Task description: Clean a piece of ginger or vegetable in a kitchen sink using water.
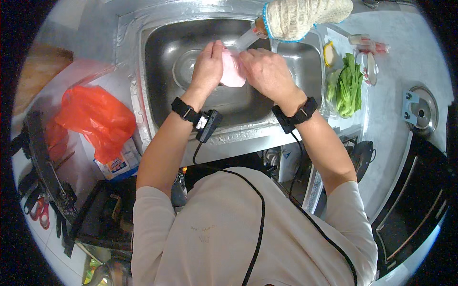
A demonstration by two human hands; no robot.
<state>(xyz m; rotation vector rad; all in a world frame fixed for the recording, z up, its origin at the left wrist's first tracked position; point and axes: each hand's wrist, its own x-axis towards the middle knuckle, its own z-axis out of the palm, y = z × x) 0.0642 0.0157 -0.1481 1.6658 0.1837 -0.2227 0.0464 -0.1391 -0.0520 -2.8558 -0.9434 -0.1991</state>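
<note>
Over the large steel sink basin (pixel 162 107), my left hand (pixel 208 64) holds a smooth pale pink object (pixel 232 71) along its left side. My right hand (pixel 266 69) has its fingers curled against the object's right edge, and those fingertips are partly hidden. Whether the pink thing is meat or a dish cannot be made out. Just above it, a clear spout or stream (pixel 248 39) comes down from a faucet wrapped in a cream knitted cloth (pixel 304 18) with blue trim. A round drain strainer (pixel 184 73) lies in the basin left of my hands.
A smaller basin (pixel 302 60) adjoins on the right. Beyond it lie leafy greens (pixel 349 87), a yellow-edged item (pixel 329 53) and a patterned bowl (pixel 371 69). A metal lid (pixel 427 111) is farther right. On the left are a red plastic bag (pixel 98 116) and red-handled scissors (pixel 43 214).
</note>
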